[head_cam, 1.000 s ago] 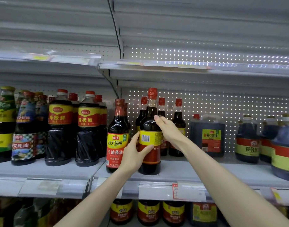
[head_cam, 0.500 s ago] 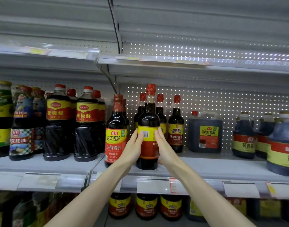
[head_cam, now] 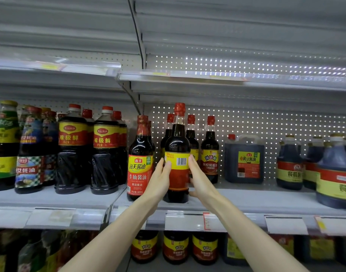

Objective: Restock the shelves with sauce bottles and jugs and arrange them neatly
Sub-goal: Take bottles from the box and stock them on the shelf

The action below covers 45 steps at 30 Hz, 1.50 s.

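One bottle (head_cam: 177,173) between both hands (head_cam: 158,185) (head_cam: 202,181)

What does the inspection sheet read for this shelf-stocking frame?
surface: grey shelf, carrying the stock.
job's things: bottle upright, barcode facing outward; back row behind it; square jug to the right.
clutter: nothing seen.
grips: left hand and right hand flat against the bottle's sides.
cables: nothing seen.
surroundings: perforated back panel; price strip below.
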{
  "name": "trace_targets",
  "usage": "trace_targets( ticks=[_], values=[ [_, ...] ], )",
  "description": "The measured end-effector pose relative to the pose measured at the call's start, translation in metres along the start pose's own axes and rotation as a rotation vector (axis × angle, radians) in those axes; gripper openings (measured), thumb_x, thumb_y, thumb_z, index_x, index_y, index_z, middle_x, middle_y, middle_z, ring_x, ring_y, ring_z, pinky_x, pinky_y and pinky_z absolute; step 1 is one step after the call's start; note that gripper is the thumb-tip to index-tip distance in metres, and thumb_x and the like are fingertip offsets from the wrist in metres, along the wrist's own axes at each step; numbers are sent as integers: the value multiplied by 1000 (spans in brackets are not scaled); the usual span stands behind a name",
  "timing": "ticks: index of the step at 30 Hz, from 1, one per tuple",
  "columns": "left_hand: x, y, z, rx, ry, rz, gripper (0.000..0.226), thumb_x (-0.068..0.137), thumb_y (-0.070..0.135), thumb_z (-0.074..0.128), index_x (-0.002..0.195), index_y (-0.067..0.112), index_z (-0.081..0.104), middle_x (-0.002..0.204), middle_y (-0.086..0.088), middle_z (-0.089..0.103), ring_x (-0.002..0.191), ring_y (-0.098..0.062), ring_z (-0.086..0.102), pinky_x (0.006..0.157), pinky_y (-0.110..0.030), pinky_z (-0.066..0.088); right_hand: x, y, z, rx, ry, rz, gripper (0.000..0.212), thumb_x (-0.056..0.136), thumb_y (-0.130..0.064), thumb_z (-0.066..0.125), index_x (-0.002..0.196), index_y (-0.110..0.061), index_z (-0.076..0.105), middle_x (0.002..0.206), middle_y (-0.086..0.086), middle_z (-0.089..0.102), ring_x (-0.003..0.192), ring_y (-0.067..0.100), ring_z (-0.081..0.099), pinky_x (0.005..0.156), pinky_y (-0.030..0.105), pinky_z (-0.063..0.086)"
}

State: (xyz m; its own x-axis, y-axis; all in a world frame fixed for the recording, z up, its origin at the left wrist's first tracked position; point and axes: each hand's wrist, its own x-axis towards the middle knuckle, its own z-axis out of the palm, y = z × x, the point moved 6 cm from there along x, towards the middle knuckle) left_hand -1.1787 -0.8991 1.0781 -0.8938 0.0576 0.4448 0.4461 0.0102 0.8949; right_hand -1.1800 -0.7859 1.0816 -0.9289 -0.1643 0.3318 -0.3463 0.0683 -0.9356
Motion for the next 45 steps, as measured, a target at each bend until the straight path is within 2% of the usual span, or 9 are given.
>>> trace_targets(
  ticks=[3, 7, 13, 20, 24, 27, 39, 42, 45],
  values=[
    [9, 1, 0, -14, -15, 1, 42, 103, 43, 28, 142, 29, 39, 131, 7, 51, 99, 5, 50, 90, -24, 38, -1, 3, 4, -20, 15, -29, 63, 95, -65, 25, 153, -42, 13, 159, -9, 24, 143, 13, 28, 117, 43, 27],
    [10, -4, 1, 3, -30, -4, 47, 102, 48, 28, 143, 29, 39, 137, 7, 52, 114, -2, 53, 87, -20, 42, 0, 3, 6, -28, -1, -15, 68, 91, -70, 26, 152, -42, 15, 159, -9, 24, 144, 13, 26, 118, 47, 25],
    [-11, -1, 2, 37, -54, -12, 57, 101, 48, 31, 153, 28, 17, 151, 9, 33, 125, -3, 38, 97, -21, 31, 1, 1, 0, -35, 32, -16, 58, 99, -57, 25, 152, -46, 2, 157, -5, 27, 134, 15, 37, 106, 38, 35],
    [-15, -6, -8, 108, -8, 28, 54, 100, 43, 38, 150, 26, 27, 149, 2, 37, 122, -6, 44, 97, -22, 37, -5, -7, 2, -39, 50, 1, 54, 103, -48, 26, 153, -39, 6, 153, -2, 34, 112, 9, 42, 87, 29, 38],
    [-10, 0, -7, 57, -1, 22, 53, 102, 39, 37, 151, 25, 23, 134, 10, 44, 105, 1, 47, 87, -19, 39, -13, -5, 8, -57, 48, -14, 57, 102, -47, 31, 153, -38, 6, 155, -6, 30, 130, 12, 39, 99, 34, 37],
    [-3, -1, -4, 37, -1, -23, 56, 102, 42, 36, 152, 26, 20, 147, 7, 39, 117, -6, 45, 92, -25, 36, -13, -2, 11, -74, 34, -28, 59, 99, -54, 32, 151, -44, 6, 159, -10, 22, 143, 15, 28, 116, 46, 28],
    [-18, -6, 3, 127, -48, 45, 54, 100, 48, 34, 151, 31, 23, 148, 12, 36, 133, -5, 36, 112, -29, 29, -3, 0, 2, -42, 39, -4, 62, 99, -55, 33, 151, -45, 2, 156, -6, 31, 140, 19, 34, 114, 42, 30],
    [-18, -4, -1, 123, -8, 36, 49, 102, 41, 34, 149, 26, 29, 138, 11, 45, 122, -3, 44, 99, -18, 38, -6, -5, 4, -31, 40, 14, 60, 102, -49, 31, 153, -38, 2, 154, -1, 32, 136, 21, 37, 99, 35, 34],
    [-14, 1, -2, 68, 8, -5, 50, 104, 36, 33, 150, 21, 26, 127, 12, 47, 103, 3, 45, 84, -12, 38, -13, -6, 6, -38, 27, 17, 60, 101, -51, 31, 153, -38, 4, 156, -3, 30, 133, 16, 37, 103, 38, 34]
  ],
)
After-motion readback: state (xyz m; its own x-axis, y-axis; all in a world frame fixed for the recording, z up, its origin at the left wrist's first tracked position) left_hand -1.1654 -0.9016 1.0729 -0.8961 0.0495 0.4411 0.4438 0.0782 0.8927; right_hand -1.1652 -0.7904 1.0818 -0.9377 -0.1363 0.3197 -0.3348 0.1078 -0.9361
